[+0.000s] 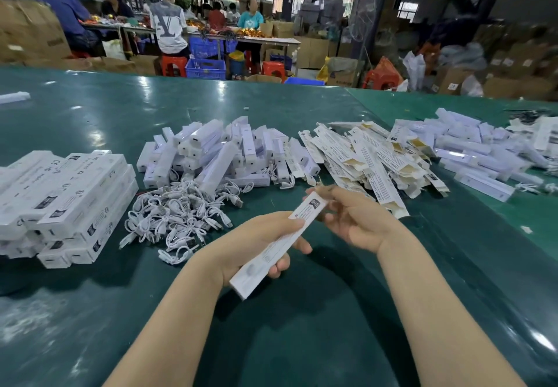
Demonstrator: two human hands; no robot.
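Item: long white carton (273,250), just right of the cable heap (178,220). Left hand (244,243) grips its middle; right hand (356,220) pinches its far end (fingers blurred).

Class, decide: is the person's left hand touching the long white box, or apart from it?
Touching. In the head view the left hand wraps round the long white box, thumb on top.
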